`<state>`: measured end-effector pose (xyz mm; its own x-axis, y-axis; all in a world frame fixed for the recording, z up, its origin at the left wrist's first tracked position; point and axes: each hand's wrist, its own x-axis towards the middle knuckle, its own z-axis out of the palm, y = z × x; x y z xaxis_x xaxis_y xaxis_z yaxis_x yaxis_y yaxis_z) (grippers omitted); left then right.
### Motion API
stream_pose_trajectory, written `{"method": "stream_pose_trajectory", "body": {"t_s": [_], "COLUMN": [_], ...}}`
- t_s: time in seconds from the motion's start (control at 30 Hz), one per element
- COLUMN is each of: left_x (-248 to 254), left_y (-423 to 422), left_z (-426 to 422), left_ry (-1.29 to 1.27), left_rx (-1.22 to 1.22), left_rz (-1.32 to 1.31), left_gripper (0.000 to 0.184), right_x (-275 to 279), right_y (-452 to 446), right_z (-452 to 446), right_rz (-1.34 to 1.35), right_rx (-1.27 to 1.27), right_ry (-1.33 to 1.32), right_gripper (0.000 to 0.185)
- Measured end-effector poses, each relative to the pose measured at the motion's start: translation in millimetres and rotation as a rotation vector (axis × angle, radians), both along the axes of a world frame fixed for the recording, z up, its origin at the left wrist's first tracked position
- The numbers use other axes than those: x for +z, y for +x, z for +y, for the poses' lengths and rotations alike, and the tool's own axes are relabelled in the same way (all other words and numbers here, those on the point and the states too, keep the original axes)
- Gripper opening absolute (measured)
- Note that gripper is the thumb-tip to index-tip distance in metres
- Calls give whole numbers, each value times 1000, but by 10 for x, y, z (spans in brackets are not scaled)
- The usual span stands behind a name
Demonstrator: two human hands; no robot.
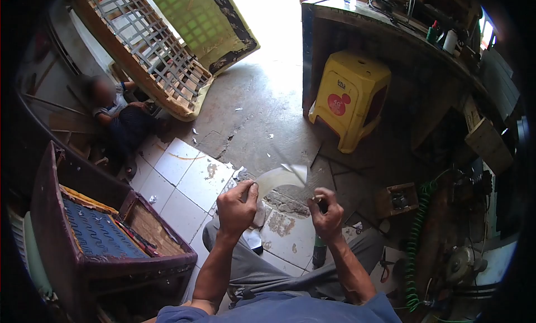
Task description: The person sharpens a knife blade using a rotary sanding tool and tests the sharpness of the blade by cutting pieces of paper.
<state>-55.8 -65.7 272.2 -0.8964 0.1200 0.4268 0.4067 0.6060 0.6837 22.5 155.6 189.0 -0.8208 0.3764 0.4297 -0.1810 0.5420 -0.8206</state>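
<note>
My left hand pinches one end of a pale, translucent curved strip, which arches up and to the right. Closed around the dark handle of a thin tool is my right hand. The tool's long narrow end is smeared by motion and crosses the strip's far end; whether it touches is unclear. Beneath my right wrist, a green and dark object is partly hidden. White scraps lie on the floor beyond my left hand.
A dark red chair frame with springs stands at left. A seated person is beside a webbed sofa frame. A yellow stool stands ahead near a workbench. A green coiled hose and small wooden box are right.
</note>
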Motion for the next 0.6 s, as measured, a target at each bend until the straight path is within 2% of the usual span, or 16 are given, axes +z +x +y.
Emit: {"method": "stream_pose_trajectory", "body": {"t_s": [0.03,0.1,0.13,0.17,0.2,0.23,0.3,0.37,0.4,0.43,0.5,0.57,0.6], "left_x": [-43,-139,-146,-190,-261,-312,-370,-335,-304,-231,-135,-189,-231], "left_y": [21,50,100,151,198,242,329,401,477,547,641,684,689], "left_z": [-24,-54,-54,-37,-4,9,4,79,130,184,256,323,341], "left_ry": [1,545,690,691,793,894,926,502,238,244,-374,-412,-452], "left_rx": [-5,-78,-132,-138,-128,-116,-151,29,121,116,3,-25,-54], "left_rz": [1,-403,-508,-505,-584,-666,-714,-400,-128,-128,268,255,245], "left_gripper": [19,22,22,22,22,22,24,36,56,56,73,72,71], "right_x": [95,95,143,241,374,410,447,590,619,641,635,565,557], "right_y": [10,-56,-74,-113,-138,-175,-220,-255,-264,-259,-237,-224,-196], "right_z": [-25,8,-40,-116,-215,-252,-297,-376,-392,-395,-425,-467,-448], "right_rz": [-93,-121,-162,-200,-140,-138,-242,-209,-225,-241,-282,-232,-288], "right_rx": [-63,-45,47,142,209,205,172,125,89,52,39,70,84], "right_ry": [-233,-278,-532,-785,-993,-991,-848,-834,-808,-782,-768,-743,-716], "right_gripper": [30,37,38,39,35,35,26,21,22,22,22,24,24]}}
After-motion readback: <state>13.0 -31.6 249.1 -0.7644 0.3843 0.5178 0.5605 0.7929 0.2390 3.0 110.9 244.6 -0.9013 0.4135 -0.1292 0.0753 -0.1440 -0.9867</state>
